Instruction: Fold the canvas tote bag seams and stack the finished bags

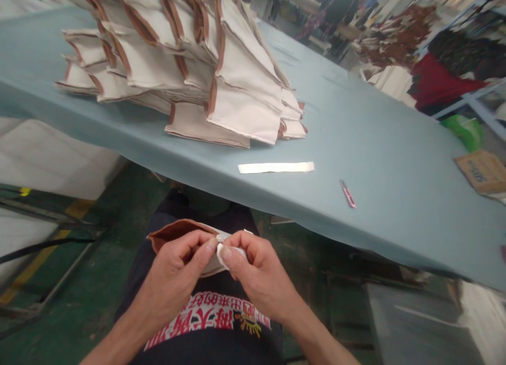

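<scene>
Low over my lap, both hands are closed on a sewn fabric piece, brown on one face and whitish on the other. My left hand pinches its edge between thumb and fingers. Close beside it, almost touching, my right hand grips the same piece, with a small white bit at the thumb. Exactly what lies between the fingertips is hidden. On the table ahead rest a flat white strip and a small pink-handled cutter.
A blue-covered table slopes across the view. A heaped stack of similar white, brown-edged sewn pieces fills its left part. At the far right are a cardboard box, a green object and red cloth.
</scene>
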`<state>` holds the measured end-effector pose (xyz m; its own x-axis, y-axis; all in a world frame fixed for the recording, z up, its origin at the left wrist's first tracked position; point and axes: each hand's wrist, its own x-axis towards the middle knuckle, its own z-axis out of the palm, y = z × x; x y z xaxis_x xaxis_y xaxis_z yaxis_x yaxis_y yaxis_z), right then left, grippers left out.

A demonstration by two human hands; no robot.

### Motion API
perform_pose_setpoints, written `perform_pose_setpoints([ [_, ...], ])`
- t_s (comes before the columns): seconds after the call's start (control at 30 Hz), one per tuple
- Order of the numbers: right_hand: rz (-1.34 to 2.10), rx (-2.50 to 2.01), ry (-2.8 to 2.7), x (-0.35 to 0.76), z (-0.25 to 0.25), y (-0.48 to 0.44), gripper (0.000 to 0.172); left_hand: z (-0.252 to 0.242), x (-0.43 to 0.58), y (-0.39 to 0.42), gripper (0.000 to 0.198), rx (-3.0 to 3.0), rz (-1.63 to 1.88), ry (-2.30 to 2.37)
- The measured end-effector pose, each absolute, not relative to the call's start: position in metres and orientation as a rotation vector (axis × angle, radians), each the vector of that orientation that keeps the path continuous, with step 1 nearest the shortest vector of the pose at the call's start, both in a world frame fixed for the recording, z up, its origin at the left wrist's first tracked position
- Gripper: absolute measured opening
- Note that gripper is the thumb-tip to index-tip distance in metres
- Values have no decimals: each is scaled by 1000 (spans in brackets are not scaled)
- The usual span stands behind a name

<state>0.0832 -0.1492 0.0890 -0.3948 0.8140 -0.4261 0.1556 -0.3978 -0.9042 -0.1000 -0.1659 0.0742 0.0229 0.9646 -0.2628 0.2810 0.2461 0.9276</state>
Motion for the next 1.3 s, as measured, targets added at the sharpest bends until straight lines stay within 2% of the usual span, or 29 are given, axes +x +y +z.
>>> perform_pose_setpoints([
  [0.1, 1773, -1399, -1352, 85, 87, -145, 47, 71, -102, -170, 41, 1238, 830, 1483],
  [0.23, 2145, -1136, -1034, 88, 89, -142, 60, 65, -106, -172, 42, 1328, 832, 1579],
  [0.33, 2268, -1018, -843, 89, 87, -141, 61, 65, -107, -174, 36, 1393, 814, 1640],
  [0.47, 2075, -1061, -904, 91, 77, -136, 60, 70, -105, -176, 28, 1190, 875, 1675],
  [0.67, 1712, -992, -1181, 85, 67, -128, 54, 67, -105, -173, 60, 916, 754, 1262],
  [0.87, 1550, -966, -1302, 79, 56, -131, 48, 69, -90, -171, 47, 836, 834, 1257],
  [1.0, 1513, -915, -1338, 82, 56, -133, 41, 65, -87, -171, 52, 826, 849, 1203],
  [1.2, 1444, -860, -1523, 88, 51, -127, 50, 76, -87, -180, 47, 818, 716, 1141],
  [1.3, 1395, -879, -1430, 93, 46, -122, 55, 86, -85, -181, 45, 834, 724, 1269],
])
